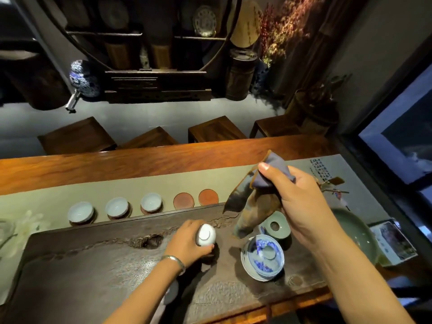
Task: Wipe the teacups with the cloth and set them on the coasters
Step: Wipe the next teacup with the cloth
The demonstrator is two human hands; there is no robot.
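Presently: writing on the table runner (321,170) is illegible.
Left hand (187,242) grips an upturned teacup (206,235); raised right hand (297,197) pinches the cloth (254,197).

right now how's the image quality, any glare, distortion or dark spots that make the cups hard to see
Head view: wide-angle bending curves the table edge and leans the shelves. Warm light leaves the table area clear, so the three teacups on coasters read well, and the teacup in the left hand shows a bright sheen. The background is dim and soft. The cloth in the right hand looks slightly smeared.
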